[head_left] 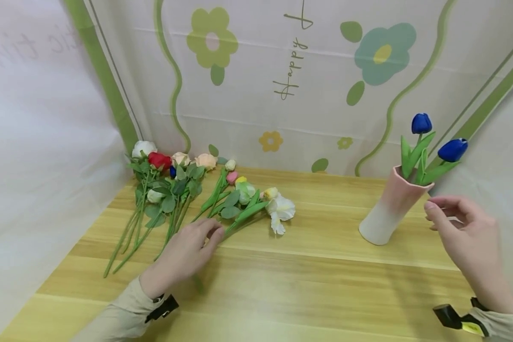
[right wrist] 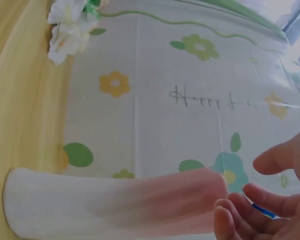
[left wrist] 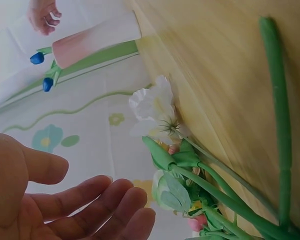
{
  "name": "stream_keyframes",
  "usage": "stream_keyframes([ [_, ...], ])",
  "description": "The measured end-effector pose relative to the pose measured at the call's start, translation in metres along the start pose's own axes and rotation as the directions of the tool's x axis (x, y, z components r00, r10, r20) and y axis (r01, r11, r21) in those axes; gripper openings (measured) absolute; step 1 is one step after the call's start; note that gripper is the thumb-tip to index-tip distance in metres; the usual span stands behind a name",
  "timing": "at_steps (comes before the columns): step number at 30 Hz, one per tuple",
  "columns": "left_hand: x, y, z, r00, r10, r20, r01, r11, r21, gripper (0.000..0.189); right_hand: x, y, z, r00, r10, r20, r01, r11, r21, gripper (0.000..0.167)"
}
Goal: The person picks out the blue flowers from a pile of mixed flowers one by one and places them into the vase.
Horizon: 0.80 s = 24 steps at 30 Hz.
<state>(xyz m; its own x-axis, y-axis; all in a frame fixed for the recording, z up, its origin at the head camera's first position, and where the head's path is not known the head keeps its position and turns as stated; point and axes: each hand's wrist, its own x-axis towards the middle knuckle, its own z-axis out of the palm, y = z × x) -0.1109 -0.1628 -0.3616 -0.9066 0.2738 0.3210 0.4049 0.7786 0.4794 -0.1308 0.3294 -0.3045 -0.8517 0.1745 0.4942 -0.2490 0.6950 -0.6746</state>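
Note:
My left hand hovers over the flower stems, and the left wrist view shows its thumb and fingers spread apart with nothing between them. Close by lie a white flower with drooping petals, a pale green flower and a pink bud. On the right, a pink-and-white vase stands upright, holding two blue tulips with green leaves. Beside its rim is my right hand, loosely curved and holding nothing. In the right wrist view its fingertips overlap the vase's pink top.
At the table's back left lie a red rose, a white rose and peach roses, their stems pointing toward the front. A printed cloth hangs behind the wooden table, with white cloth at both sides.

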Motion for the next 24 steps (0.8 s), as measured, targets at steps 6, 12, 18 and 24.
stream_keyframes([
  [6, 0.002, -0.007, 0.001, 1.0, -0.025, 0.009, 0.025, 1.0, -0.001, 0.015, -0.001, 0.008, 0.01, 1.0, 0.005, 0.01, -0.006, 0.996, 0.09, 0.016],
  [12, 0.009, -0.021, -0.01, 1.0, -0.019, -0.009, 0.02, 0.997, 0.078, 0.017, -0.005, 0.019, 0.013, 0.998, 0.056, -0.005, -0.055, 0.988, 0.143, 0.014],
  [18, 0.023, -0.044, -0.041, 0.986, -0.145, 0.084, 0.131, 0.979, 0.153, 0.022, -0.007, 0.022, 0.011, 0.996, 0.083, -0.019, -0.08, 0.986, 0.146, 0.016],
  [24, 0.038, -0.073, -0.06, 0.96, -0.256, 0.117, 0.231, 0.954, 0.192, 0.033, -0.005, 0.027, 0.017, 0.992, 0.126, 0.032, -0.128, 0.99, 0.058, 0.051],
])
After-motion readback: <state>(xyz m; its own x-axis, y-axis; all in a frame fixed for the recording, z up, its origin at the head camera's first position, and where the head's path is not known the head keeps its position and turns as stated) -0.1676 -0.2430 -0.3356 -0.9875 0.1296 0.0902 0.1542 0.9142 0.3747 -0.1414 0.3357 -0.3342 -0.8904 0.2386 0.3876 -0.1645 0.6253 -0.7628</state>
